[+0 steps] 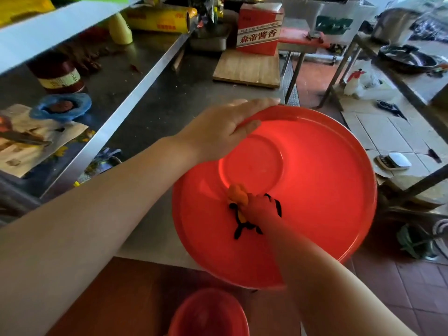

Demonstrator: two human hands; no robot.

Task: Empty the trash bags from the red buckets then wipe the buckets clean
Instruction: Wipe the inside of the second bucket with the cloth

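Note:
A large red bucket (327, 190) stands on the corner of the steel table, and I look straight down into it. My left hand (223, 128) grips its far-left rim, thumb inside and fingers over the edge. Deep inside the bucket, my right hand (260, 207) holds a crumpled cloth with a black pattern (238, 197) against the inner wall near the bottom. A second, smaller red bucket (208, 314) sits on the floor below the table's front edge. No trash bag shows in either bucket.
The steel table (155, 112) carries a wooden board (247, 69) with a red carton (259, 27). On the shelf to the left are a dark jar (58, 73) and a blue-covered bowl (61, 106). A second steel table frame (412, 76) stands at right over the tiled floor.

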